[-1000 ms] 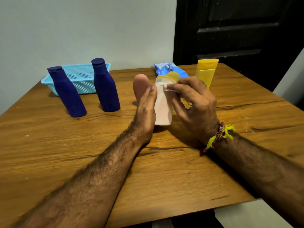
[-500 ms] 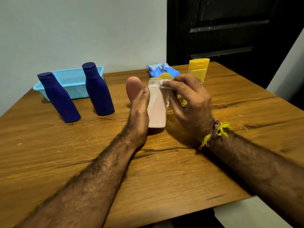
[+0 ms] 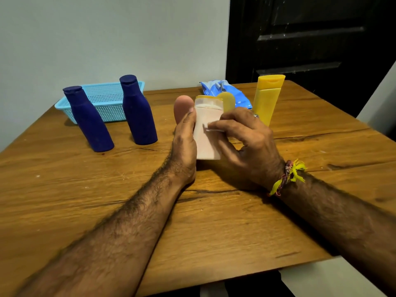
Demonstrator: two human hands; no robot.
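Observation:
A pale pink bottle (image 3: 206,136) with a yellow flip cap standing open rests upright on the wooden table (image 3: 192,221) at the middle. My left hand (image 3: 184,144) grips its left side, thumb along the front edge. My right hand (image 3: 246,144) pinches a small white wipe (image 3: 213,130) and presses it against the bottle's front, about halfway down. A pink rounded object (image 3: 182,109) stands just behind my left hand, partly hidden.
Two dark blue bottles (image 3: 89,120) (image 3: 138,111) stand at the left, in front of a light blue mesh basket (image 3: 107,99). A yellow tube (image 3: 267,97) stands on its cap at the right, a blue wipes pack (image 3: 225,92) behind. Dark door beyond.
My right hand has slid the white wipe down from the bottle's cap to the middle of its body. My left hand keeps its hold on the bottle.

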